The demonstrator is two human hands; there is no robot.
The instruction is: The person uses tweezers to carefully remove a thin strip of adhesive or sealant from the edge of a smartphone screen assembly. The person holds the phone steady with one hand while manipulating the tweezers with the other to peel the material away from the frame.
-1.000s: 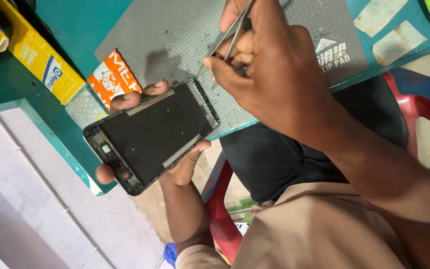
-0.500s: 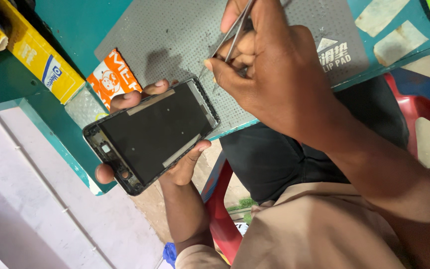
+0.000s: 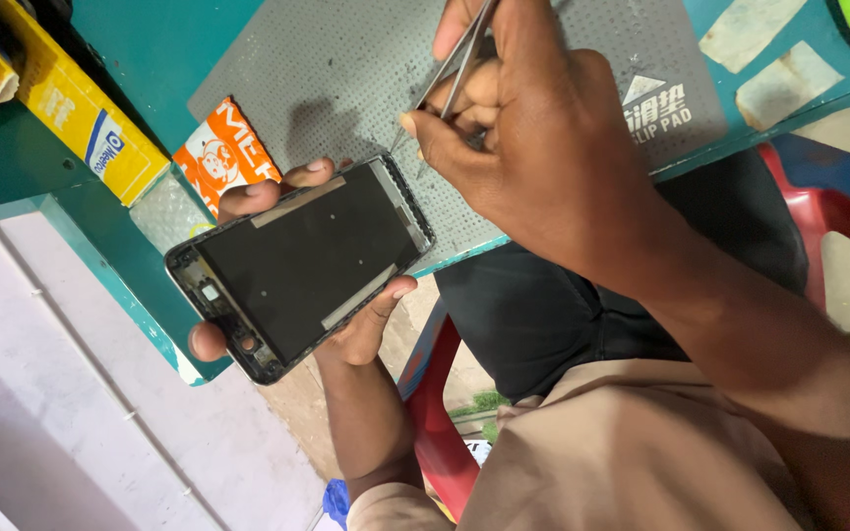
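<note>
Your right hand (image 3: 533, 147) stays pinched on thin metal tweezers (image 3: 450, 79) at one o'clock of the unmoved black opened phone frame (image 3: 302, 261) your left hand (image 3: 346, 324) grips.

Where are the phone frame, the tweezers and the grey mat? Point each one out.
phone frame (image 3: 297, 261), head view, middle of its dark inner plate.
tweezers (image 3: 455, 74), head view, on the metal arms above the tip.
grey mat (image 3: 346, 88), head view, bare dotted surface.

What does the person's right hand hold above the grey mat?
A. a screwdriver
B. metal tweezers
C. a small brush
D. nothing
B: the right hand pinches thin metal tweezers, their tips pointing toward the corner of the opened phone held in the left hand.
</note>
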